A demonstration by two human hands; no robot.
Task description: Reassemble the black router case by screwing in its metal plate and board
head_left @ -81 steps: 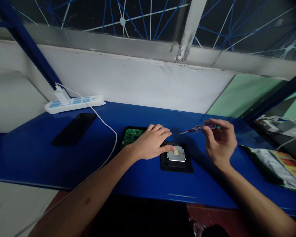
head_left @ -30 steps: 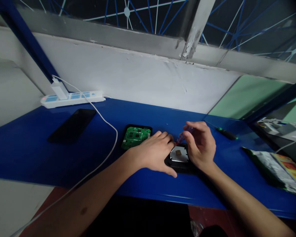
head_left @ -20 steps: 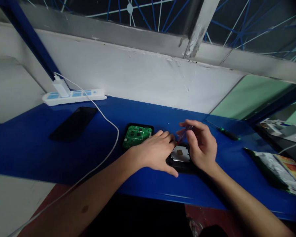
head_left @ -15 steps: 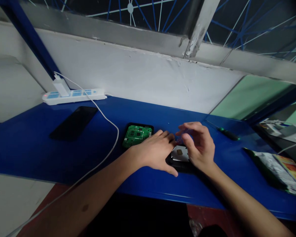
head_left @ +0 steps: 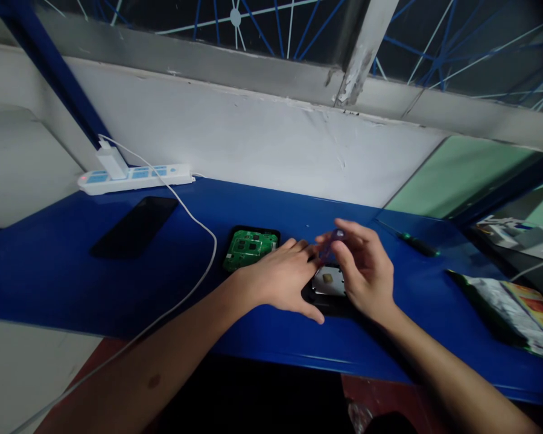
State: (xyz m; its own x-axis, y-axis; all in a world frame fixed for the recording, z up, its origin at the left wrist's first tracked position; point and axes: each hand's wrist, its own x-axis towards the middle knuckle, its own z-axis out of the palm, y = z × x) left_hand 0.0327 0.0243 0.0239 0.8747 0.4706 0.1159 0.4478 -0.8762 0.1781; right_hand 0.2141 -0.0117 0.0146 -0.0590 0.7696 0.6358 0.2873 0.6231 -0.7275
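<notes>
A small black casing (head_left: pixel 328 306) with a silver metal plate (head_left: pixel 335 288) inside lies on the blue table; a tan square sits on the plate. My left hand (head_left: pixel 283 274) grips its left side, thumb at the near edge and fingers over the far part. In my right hand (head_left: pixel 366 265) is a screwdriver with a see-through purple handle (head_left: pixel 330 242), pinched by thumb and fingers and tilted over the casing's far left part. Its tip is hidden near my left fingers. Left of the casing, a green circuit board (head_left: pixel 248 247) rests in a black shell.
A black phone (head_left: pixel 136 226) and a white power strip (head_left: pixel 156 175) with a charger are on the left. The white cable (head_left: pixel 203 226) runs across the table. On the right lie another screwdriver (head_left: pixel 416 243) and a shiny packet (head_left: pixel 509 310).
The screwdriver's purple handle now shows more clearly as my right fingers shift around it. My left hand stays on the casing. The view has moved slightly.
</notes>
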